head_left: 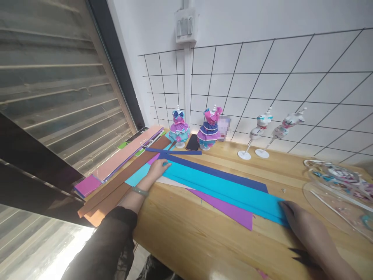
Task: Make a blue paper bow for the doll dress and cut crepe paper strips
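A long bright-blue sheet of craft paper or foam (221, 184) stretches across the wooden table between my hands. At its far left end is my left hand (157, 169), fingers closed at the sheet's edge. My right hand (303, 221) pinches the near right end, thumb on top, the other fingers mostly hidden. Under and beside the bright-blue sheet lie a dark-blue sheet (250, 182) and a purple sheet (230, 210). A dark pointed shape (303, 256) shows below my right hand; I cannot tell what it is.
Brown strips (116, 182) and a packed pink sheet (125, 151) lie at left. Small dressed dress forms (179, 128) and a phone (192, 142) stand or lie behind, with bare dress forms (260, 130) farther right. Ribbons (338, 175) and a clear round tray (323, 210) sit at right.
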{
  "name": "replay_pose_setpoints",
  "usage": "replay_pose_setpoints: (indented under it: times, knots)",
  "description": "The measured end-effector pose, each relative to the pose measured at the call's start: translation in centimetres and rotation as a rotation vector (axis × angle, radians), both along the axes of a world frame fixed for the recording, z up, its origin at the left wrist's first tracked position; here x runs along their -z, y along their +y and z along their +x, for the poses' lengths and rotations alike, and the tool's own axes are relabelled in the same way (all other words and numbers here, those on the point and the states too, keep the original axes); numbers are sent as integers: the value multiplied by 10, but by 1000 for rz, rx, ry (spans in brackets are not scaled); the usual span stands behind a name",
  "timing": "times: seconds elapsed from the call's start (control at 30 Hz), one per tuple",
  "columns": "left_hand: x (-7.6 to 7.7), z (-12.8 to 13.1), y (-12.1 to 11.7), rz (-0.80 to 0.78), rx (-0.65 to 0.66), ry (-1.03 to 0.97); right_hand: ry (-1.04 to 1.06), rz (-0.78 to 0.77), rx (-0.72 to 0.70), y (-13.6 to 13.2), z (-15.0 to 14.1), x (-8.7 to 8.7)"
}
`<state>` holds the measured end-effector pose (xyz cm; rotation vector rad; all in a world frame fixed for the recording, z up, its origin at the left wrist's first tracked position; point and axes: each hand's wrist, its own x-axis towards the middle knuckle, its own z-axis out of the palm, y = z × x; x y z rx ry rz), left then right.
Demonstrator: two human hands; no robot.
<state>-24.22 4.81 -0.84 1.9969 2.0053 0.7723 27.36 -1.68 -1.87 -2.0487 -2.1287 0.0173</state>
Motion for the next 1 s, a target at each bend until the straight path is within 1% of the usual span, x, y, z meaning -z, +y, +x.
replay_pose_setpoints:
  times: [0.23,0.47,0.7,0.83,1.0]
  knots:
    - [9,-4,0,51,-89,32,-29,-75,23,1,-1,2]
    - [16,-6,3,69,-152,41,-45,-68,63,3,-1,8]
    - [14,-3,4,53,-153,191,-27,-76,96,2,-10,1]
    - [12,-1,4,53,-155,307,-38,-72,116,2,-13,1]
    - [12,-1,5,33,-144,376,-50,-55,120,0,-16,0]
